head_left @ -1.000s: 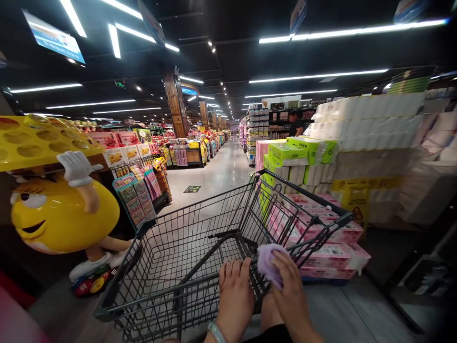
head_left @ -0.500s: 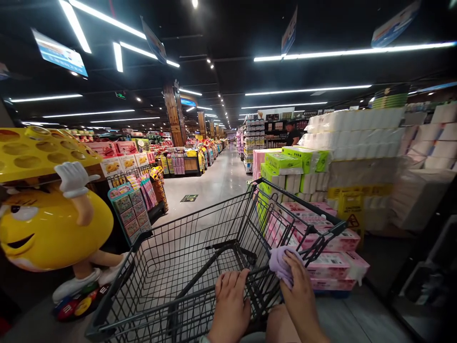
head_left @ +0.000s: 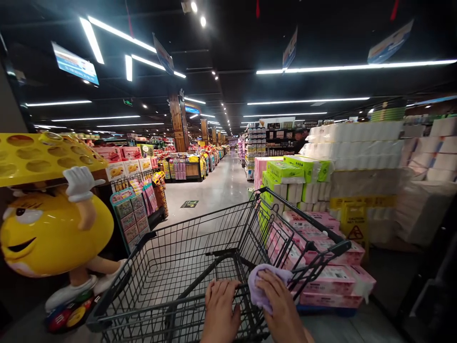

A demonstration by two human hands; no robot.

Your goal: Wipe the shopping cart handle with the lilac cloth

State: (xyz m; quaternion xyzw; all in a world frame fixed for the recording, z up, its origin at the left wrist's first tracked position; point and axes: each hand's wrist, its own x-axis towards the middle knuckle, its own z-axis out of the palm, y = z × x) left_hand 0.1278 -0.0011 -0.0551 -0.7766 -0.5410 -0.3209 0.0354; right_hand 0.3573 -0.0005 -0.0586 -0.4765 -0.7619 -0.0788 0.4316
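Just in front of me stands a dark wire shopping cart (head_left: 171, 267), turned sideways, with bare mesh inside. My left hand (head_left: 221, 307) is closed over the cart's near top rail, its fingers curled around the bar. To its right, my right hand (head_left: 280, 302) presses a bunched lilac cloth (head_left: 266, 281) against the same rail. The cloth bulges out past the fingers and covers that stretch of the bar. Part of the rail under both hands is hidden.
A large yellow candy figure (head_left: 60, 233) stands close at the left, beside a snack rack (head_left: 132, 214). Pink tissue packs (head_left: 332, 281) and green ones (head_left: 285, 171) are stacked right of the cart, near a yellow wet-floor sign (head_left: 353, 221). An aisle (head_left: 228, 176) runs ahead.
My right hand and the lilac cloth have slid left along the rail, nearer my left hand. My left hand keeps its hold on the bar. The view has tilted up slightly.
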